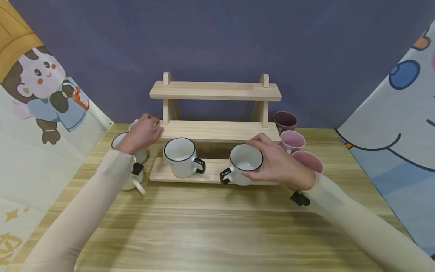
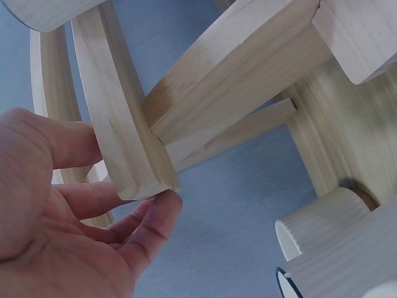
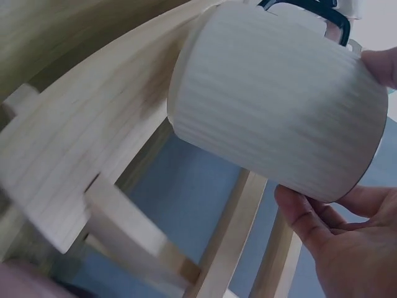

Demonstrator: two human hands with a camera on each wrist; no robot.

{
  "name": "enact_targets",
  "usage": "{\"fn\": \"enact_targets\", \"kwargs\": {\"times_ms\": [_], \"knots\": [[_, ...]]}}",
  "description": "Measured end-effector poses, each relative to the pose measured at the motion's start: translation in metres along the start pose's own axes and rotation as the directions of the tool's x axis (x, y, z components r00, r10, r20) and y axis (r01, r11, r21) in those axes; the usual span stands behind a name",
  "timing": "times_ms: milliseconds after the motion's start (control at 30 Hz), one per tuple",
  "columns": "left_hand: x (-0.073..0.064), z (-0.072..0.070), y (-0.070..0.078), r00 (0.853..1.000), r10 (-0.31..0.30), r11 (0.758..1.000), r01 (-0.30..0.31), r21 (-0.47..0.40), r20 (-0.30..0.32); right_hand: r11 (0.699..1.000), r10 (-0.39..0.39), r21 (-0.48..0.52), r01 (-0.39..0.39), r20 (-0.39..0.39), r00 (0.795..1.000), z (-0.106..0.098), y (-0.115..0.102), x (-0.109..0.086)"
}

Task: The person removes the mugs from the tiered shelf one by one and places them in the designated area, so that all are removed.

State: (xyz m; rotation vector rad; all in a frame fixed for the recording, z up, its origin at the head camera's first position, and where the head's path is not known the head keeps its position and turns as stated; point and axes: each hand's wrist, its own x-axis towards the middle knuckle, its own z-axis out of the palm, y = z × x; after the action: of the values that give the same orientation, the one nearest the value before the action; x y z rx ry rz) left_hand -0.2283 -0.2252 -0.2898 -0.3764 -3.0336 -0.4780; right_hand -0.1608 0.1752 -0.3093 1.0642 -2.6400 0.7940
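Observation:
A three-tier wooden shelf rack (image 1: 215, 90) stands on the table. My left hand (image 1: 142, 131) grips the left end of its middle board (image 1: 217, 131); in the left wrist view the thumb and fingers close around the board end (image 2: 146, 177). My right hand (image 1: 276, 162) pinches a white mug (image 1: 242, 176) by its rim and side. This mug, black-rimmed with a black handle pointing left, is at the right part of the bottom board (image 1: 157, 172); whether its base fully rests there cannot be told. A matching white mug (image 1: 181, 168) stands left of it, handle pointing right.
Pink mugs (image 1: 293, 139) and a darker maroon mug (image 1: 284, 120) stand in a row right of the rack, partly behind my right forearm. White mugs (image 1: 132, 184) are on the left, partly hidden by my left arm. Wooden tabletop (image 1: 210, 230) stretches in front; a dark backdrop hangs behind.

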Motion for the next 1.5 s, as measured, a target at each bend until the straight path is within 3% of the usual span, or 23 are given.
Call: {"fn": "enact_targets", "kwargs": {"times_ms": [467,1100,1500], "knots": [[0.001,0.001,-0.002,1.000,0.008,1.000,-0.008,0.003,-0.010,0.995,-0.067,-0.070,0.065,-0.018,0.998,-0.020,0.001,-0.044],[0.001,0.002,-0.003,1.000,0.006,1.000,-0.006,-0.005,0.000,0.984,-0.051,-0.173,0.044,-0.037,0.998,-0.026,0.006,-0.109],[0.000,0.001,-0.001,1.000,0.014,1.000,-0.014,-0.012,-0.007,0.983,0.001,-0.185,-0.005,-0.021,1.000,-0.018,0.014,-0.125]]}}
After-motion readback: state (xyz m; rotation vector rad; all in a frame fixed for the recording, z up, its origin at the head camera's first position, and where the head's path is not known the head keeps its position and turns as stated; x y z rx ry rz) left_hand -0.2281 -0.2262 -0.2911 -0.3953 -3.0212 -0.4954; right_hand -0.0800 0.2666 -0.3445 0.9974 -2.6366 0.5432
